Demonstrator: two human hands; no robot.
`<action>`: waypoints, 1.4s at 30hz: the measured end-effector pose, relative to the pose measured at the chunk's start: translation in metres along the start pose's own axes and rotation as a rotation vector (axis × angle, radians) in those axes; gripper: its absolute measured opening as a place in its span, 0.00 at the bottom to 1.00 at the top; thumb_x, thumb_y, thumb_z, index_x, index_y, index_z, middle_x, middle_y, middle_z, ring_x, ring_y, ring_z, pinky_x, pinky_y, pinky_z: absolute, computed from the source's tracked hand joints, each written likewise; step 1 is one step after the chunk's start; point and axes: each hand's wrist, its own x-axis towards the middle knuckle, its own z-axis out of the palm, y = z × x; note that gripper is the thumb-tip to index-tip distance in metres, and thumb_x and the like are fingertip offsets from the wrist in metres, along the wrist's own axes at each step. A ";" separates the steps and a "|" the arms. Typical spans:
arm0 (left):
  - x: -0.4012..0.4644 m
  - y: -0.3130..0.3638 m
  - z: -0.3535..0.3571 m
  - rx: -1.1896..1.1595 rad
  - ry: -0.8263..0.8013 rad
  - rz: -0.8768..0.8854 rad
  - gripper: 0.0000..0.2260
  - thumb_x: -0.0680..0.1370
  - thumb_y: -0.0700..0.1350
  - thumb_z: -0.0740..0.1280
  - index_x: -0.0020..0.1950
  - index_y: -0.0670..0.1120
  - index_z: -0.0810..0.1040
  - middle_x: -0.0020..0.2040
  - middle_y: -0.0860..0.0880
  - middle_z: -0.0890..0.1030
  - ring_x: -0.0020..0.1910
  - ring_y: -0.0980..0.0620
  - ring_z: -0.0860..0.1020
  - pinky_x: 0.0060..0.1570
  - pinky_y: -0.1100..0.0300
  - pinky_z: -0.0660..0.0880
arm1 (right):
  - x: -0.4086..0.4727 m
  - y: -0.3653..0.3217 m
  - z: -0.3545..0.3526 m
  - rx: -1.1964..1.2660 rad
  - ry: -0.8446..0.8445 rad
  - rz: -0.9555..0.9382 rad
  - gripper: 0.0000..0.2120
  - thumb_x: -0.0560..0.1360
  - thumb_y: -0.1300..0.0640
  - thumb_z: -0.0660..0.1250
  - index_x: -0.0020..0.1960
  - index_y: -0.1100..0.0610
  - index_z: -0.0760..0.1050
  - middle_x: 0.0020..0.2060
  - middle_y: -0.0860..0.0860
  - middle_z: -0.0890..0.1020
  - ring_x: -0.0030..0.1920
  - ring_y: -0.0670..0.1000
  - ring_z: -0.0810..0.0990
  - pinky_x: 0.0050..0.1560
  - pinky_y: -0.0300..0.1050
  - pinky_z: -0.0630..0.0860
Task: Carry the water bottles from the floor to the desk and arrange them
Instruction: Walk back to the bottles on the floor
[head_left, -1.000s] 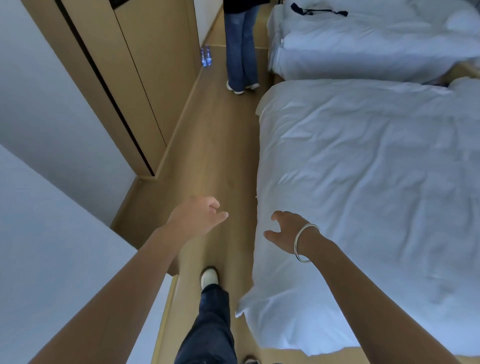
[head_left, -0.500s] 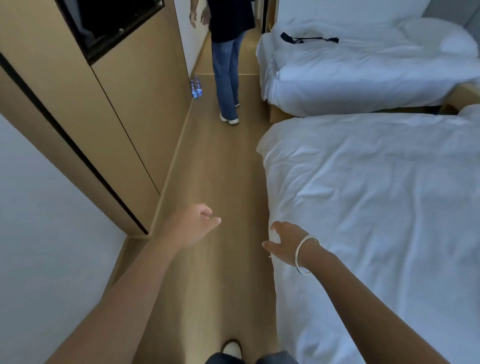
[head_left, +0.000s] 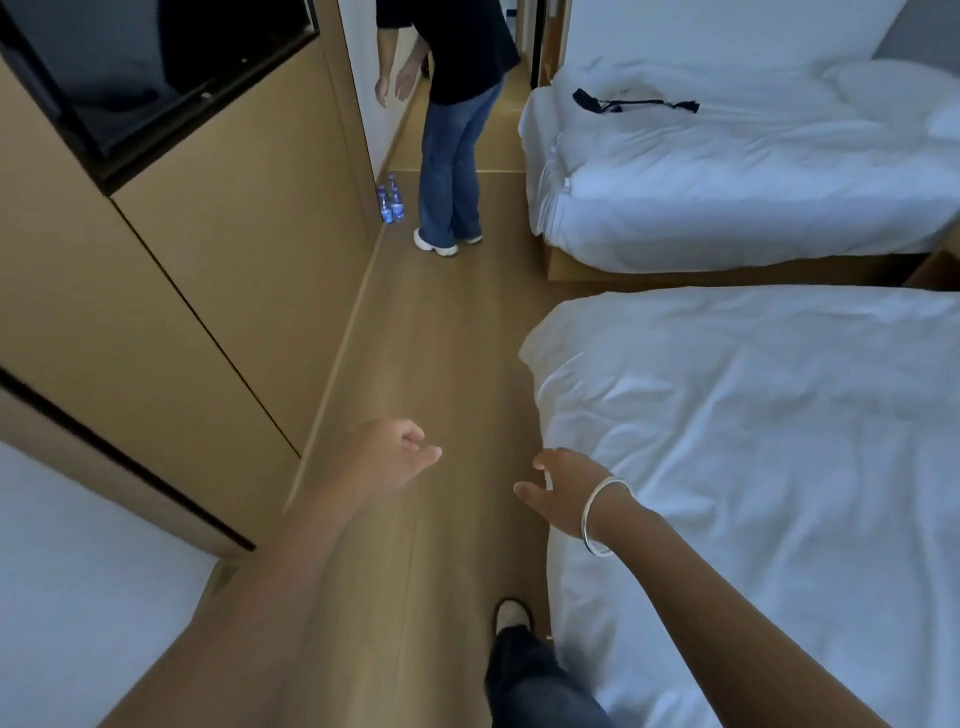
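Both empty, loosely spread, the left hand (head_left: 387, 457) and right hand (head_left: 563, 486) are reaching forward, the water bottles (head_left: 390, 200) standing on the floor (head_left: 441, 338) well ahead of them

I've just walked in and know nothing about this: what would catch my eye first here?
Two bare hands, left hand and right hand, reach forward empty over the wooden floor. Far ahead, small water bottles stand against the wall beside a person in jeans. Two white beds fill the right side.
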 end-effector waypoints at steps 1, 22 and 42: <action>0.021 0.008 -0.003 -0.017 0.010 -0.003 0.17 0.74 0.53 0.68 0.58 0.44 0.78 0.56 0.48 0.81 0.54 0.51 0.79 0.56 0.57 0.74 | 0.018 0.002 -0.013 -0.005 -0.009 0.001 0.22 0.78 0.47 0.57 0.66 0.60 0.67 0.64 0.57 0.72 0.63 0.55 0.71 0.62 0.46 0.67; 0.225 0.066 -0.047 -0.017 0.101 -0.016 0.15 0.74 0.53 0.69 0.55 0.46 0.79 0.54 0.48 0.82 0.54 0.50 0.79 0.53 0.58 0.74 | 0.215 0.021 -0.126 -0.053 -0.071 -0.076 0.24 0.78 0.44 0.57 0.68 0.58 0.66 0.65 0.56 0.72 0.64 0.56 0.72 0.64 0.50 0.70; 0.518 0.041 -0.192 0.012 0.132 0.039 0.11 0.73 0.57 0.68 0.39 0.50 0.77 0.38 0.54 0.80 0.44 0.51 0.80 0.43 0.59 0.72 | 0.489 -0.063 -0.248 0.009 0.152 -0.065 0.20 0.77 0.43 0.56 0.56 0.57 0.74 0.52 0.54 0.79 0.52 0.55 0.78 0.52 0.49 0.75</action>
